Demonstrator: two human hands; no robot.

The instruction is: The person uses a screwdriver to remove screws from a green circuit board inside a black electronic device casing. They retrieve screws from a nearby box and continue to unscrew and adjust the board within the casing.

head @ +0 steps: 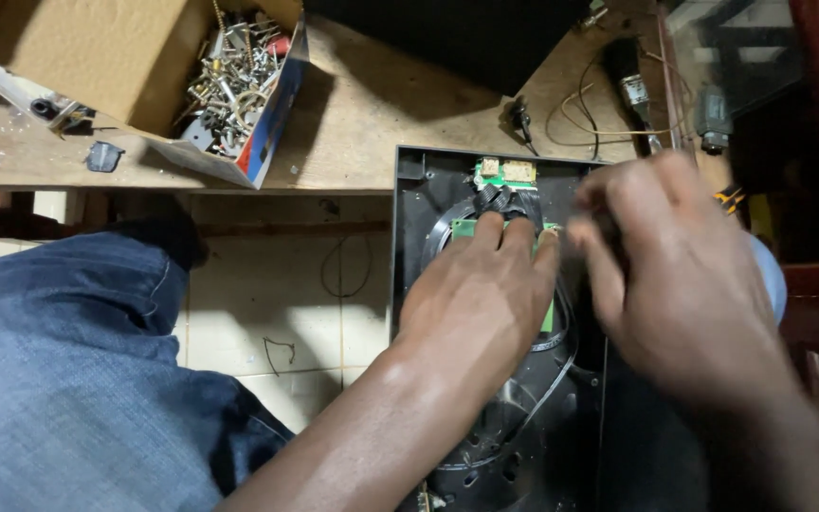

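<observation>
- Two hands over a black device casing [409, 204], open side up, its top end lying on the wooden counter [372, 104] edge and the rest hanging out over the tiled floor [267, 284].
- One open cardboard box [125, 57] at upper left on the counter, brown inside, blue and red on the outer end flap, tipped toward the casing.
- Heaped in its mouth: loose metal screws [234, 76] and small fittings.
- Near the casing's top edge: small green circuit board [504, 173] with pale tan blocks, black ribbon cable [495, 197] running down from it.
- Left hand [476, 294] flat on the casing's inside, fingers [504, 242] stretched out together, tips touching a second green board [466, 228] just below the ribbon; pressing, gripping nothing.
- Right hand [675, 275] just beside it, blurred, fingers curled over the casing's right part; cannot tell whether anything sits in the grip.
- Above the right hand on the counter: dark tool [632, 90] with thin looped wires [580, 118].
- Lower left: blue denim-clad leg [68, 379].
</observation>
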